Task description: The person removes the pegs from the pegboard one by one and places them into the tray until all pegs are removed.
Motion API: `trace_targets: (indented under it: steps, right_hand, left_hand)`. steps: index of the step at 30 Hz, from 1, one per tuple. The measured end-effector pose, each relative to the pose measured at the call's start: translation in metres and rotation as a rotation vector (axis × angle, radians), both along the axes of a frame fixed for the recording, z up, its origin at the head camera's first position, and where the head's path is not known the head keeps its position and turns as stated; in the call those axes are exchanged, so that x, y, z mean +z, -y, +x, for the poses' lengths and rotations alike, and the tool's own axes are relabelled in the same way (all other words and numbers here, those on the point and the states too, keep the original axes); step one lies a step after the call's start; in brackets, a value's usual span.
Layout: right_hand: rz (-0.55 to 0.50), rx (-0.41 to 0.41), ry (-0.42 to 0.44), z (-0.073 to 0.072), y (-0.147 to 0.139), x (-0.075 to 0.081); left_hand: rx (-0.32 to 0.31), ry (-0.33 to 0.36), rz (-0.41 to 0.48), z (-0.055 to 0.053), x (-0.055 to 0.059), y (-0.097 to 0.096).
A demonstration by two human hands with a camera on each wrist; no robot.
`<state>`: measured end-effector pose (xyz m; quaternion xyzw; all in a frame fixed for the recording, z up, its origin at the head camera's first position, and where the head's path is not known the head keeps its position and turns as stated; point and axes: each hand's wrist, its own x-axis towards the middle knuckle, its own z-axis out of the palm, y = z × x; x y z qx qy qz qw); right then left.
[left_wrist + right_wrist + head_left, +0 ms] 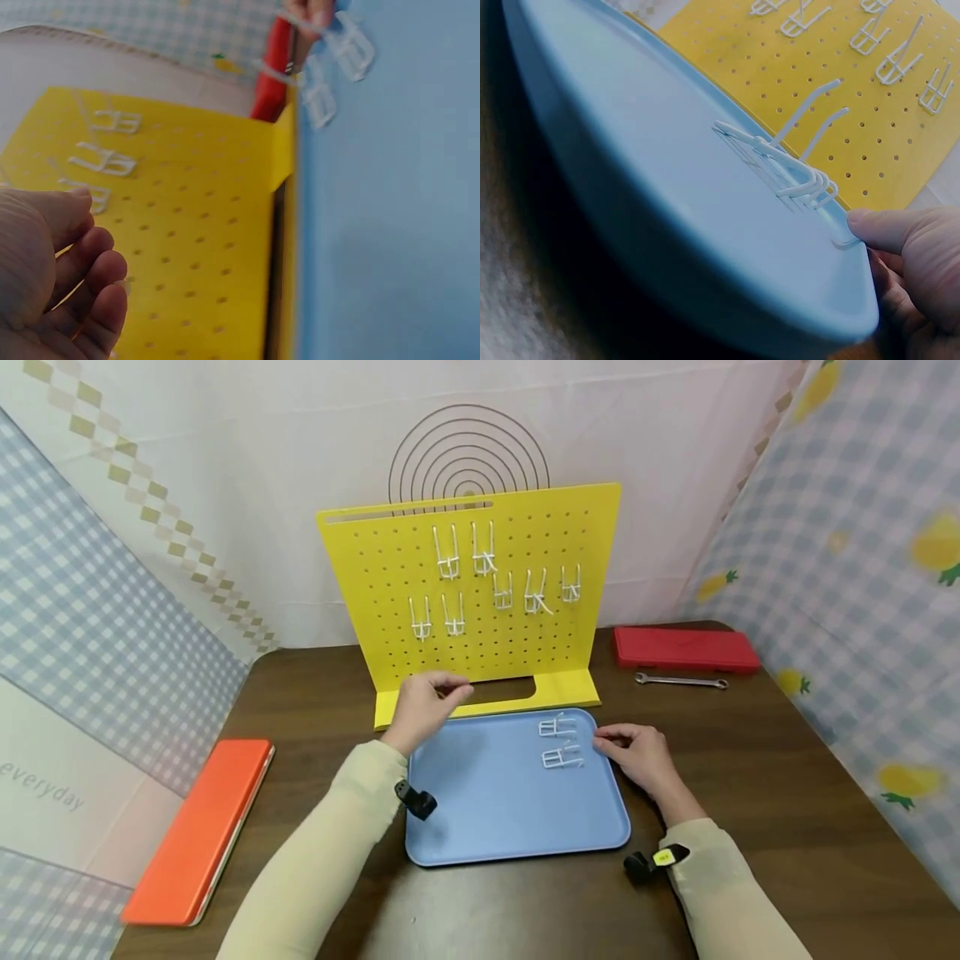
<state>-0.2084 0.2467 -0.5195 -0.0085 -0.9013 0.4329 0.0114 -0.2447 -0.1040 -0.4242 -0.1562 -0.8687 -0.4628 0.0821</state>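
Observation:
A yellow pegboard (pixel 345 577) stands upright, with several white wire hooks (pixel 447 564) hung on it. In front lies a blue tray (pixel 480 810) holding two more white hooks (pixel 553 759) near its right end. My left hand (pixel 426 708) hovers over the tray's far left corner, before the board's lower edge. Its fingers are loosely bent; the left wrist view shows nothing in them. With my right hand (pixel 637 756) I grip the tray's right rim, the thumb (pixel 881 229) on the edge and fingers partly hidden below it.
A red case (pixel 686 648) and a metal wrench (pixel 681 681) lie at the back right of the dark wooden table (pixel 480 914). On the left is an orange-red case (pixel 198 831). Patterned cloth (pixel 847 635) hangs around the table.

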Motion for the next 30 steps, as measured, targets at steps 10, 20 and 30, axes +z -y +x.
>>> trace_targets:
  steps: [10,20,30]
  right_hand:
    - [-0.005,0.007,-0.004,0.0,0.001,0.001]
    - [0.002,0.0,-0.01,-0.001,-0.001,0.0]
    - [-0.01,-0.006,-0.038,0.001,0.0,0.0]
  left_hand:
    - [0.051,-0.161,-0.017,-0.022,0.052,0.021]
    - [0.08,-0.261,-0.02,-0.034,0.092,0.019]
    - [0.114,-0.231,0.016,-0.05,0.119,0.012]
